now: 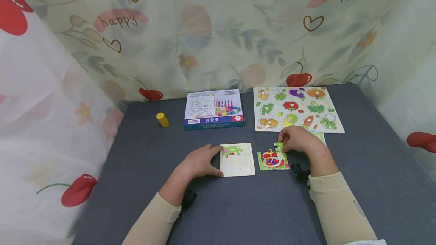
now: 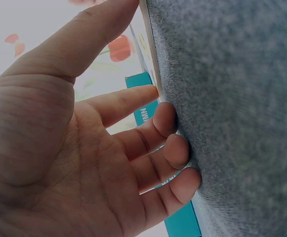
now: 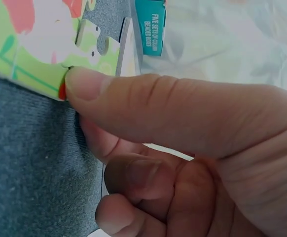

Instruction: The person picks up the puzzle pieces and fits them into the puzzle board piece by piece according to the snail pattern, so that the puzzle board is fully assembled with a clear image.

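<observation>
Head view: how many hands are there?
2: the left hand touches the left edge of the square tray; the right hand pinches a puzzle piece right of it.

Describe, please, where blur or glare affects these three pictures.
Head view: small print on the box is illegible; left wrist view: the grey cloth blurs toward the right edge; right wrist view: part of the puzzle looks washed out, and the curtain appears soft.

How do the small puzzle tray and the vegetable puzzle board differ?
Size: the puzzle tray is much smaller than the vegetable puzzle board.
Surface: the puzzle tray is mostly bare, with a green puzzle section at upper left; the vegetable puzzle board is covered with pictures.
Place: the puzzle tray lies nearer the camera, the vegetable puzzle board farther back.
Both are four-sided.
</observation>
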The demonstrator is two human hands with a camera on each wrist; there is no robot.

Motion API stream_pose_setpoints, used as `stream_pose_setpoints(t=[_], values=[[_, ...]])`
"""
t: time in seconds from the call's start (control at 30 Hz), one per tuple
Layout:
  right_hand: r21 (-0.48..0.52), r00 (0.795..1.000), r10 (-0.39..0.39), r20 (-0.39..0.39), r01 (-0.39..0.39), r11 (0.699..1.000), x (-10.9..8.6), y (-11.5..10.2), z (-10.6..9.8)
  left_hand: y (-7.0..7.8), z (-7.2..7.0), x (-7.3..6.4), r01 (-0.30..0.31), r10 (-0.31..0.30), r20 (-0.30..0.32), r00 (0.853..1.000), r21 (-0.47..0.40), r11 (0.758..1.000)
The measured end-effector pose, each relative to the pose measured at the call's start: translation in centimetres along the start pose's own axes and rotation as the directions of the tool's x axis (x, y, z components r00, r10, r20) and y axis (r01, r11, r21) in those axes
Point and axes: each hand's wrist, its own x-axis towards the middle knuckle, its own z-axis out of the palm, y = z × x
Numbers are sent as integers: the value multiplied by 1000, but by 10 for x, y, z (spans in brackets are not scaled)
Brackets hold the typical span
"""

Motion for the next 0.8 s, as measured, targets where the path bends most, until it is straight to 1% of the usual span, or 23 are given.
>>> stream_pose_setpoints(t=[0.23, 0.47, 0.63, 0.8], values=[[43, 999, 9, 35, -10, 999, 0, 2, -1, 0, 0, 0, 2, -2, 4, 1000, 2, 1000], [65, 999, -17, 46, 14, 998, -3, 1, -5, 0, 0, 0, 9, -9, 5, 1000, 8, 1000], [73, 999, -30, 21, 28, 997, -8, 0, -14, 1, 0, 0, 8, -8, 4, 1000, 2, 1000], [66, 998, -43, -38, 46, 997, -19, 2, -26, 1, 0, 0, 9, -9, 4, 1000, -1, 1000]])
